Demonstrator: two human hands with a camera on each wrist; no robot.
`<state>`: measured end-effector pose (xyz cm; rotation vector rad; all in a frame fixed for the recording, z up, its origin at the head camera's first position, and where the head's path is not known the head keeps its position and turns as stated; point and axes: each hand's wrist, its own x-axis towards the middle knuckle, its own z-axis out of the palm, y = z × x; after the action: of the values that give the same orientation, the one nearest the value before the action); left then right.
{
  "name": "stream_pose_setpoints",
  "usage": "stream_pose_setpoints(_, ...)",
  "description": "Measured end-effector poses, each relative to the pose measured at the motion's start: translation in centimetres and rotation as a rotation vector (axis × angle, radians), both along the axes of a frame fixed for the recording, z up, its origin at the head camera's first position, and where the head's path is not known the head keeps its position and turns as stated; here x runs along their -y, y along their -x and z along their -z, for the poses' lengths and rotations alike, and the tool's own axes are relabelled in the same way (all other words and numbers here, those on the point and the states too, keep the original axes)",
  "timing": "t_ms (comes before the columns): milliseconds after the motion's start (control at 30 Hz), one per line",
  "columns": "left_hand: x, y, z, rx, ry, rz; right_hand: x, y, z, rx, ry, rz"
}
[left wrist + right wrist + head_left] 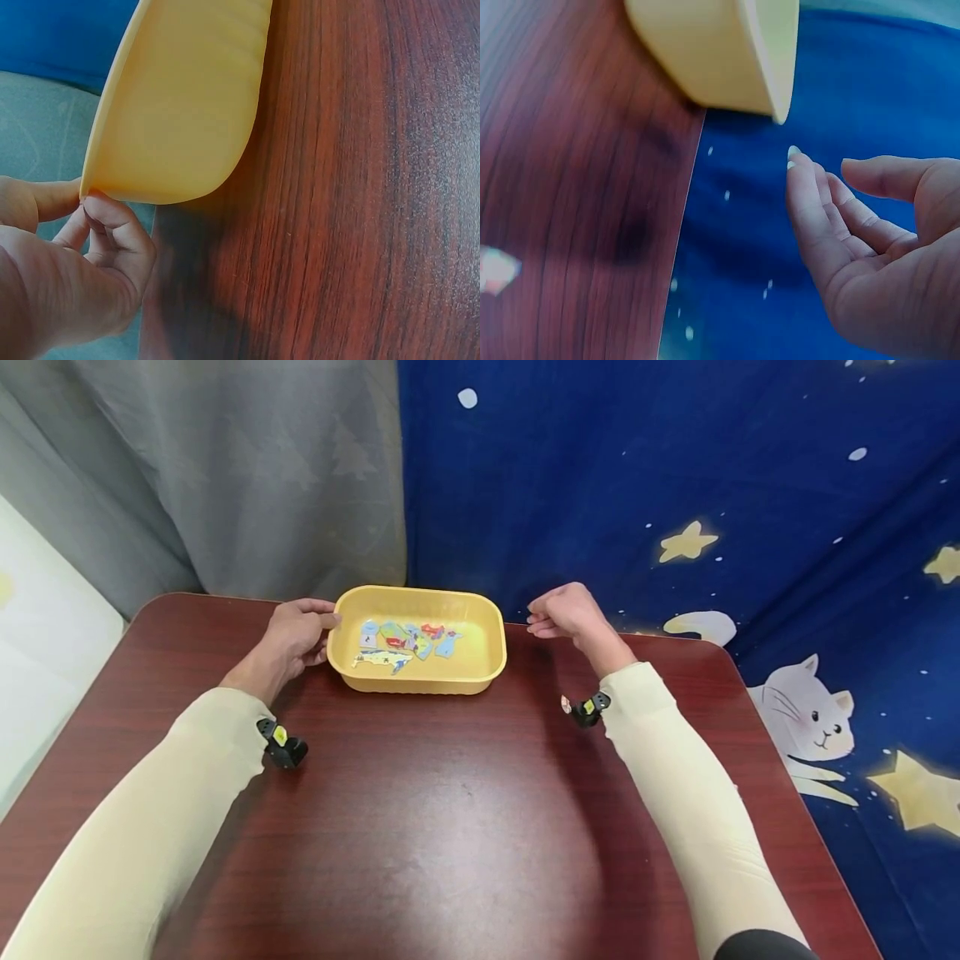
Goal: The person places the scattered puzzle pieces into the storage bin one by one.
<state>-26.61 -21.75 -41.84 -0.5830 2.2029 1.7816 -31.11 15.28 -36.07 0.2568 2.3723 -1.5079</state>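
A yellow plastic basin (420, 678) stands near the far edge of the table, with several flat, colourful cut-out pieces (384, 657) lying in it. My left hand (295, 633) pinches the rim at the basin's left end between thumb and fingers, as the left wrist view also shows on the basin (172, 112). To the right of the basin, apart from it, my right hand (567, 610) hovers over the far edge of the table. In the right wrist view the right hand (877, 240) has loosely bent fingers and a gap between thumb and fingertips, with nothing in it.
The dark red wooden table (450, 810) extends toward me below the basin. Behind it hang a grey curtain (262, 468) and a blue curtain (540, 485) with stars and a cat. Black wrist cameras (283, 745) sit on both cream sleeves.
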Motion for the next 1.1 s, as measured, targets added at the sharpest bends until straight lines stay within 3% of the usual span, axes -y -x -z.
stream_pose_setpoints(233,0.0,0.0,0.0,0.004,-0.003,0.001,-2.5,-1.1,0.3,0.003,-0.071,-0.016)
stream_pose_setpoints(433,0.0,0.0,0.0,-0.013,-0.016,0.000,-4.2,-2.1,0.5,0.049,-0.157,-0.068)
stream_pose_setpoints(633,0.1,0.0,0.1,-0.024,-0.016,-0.002,-5.7,-3.0,1.7,0.106,-0.231,-0.127)
stream_pose_setpoints(1100,0.1,0.0,0.1,-0.019,-0.016,-0.001,-6.9,-4.7,3.8,0.172,-0.270,-0.184)
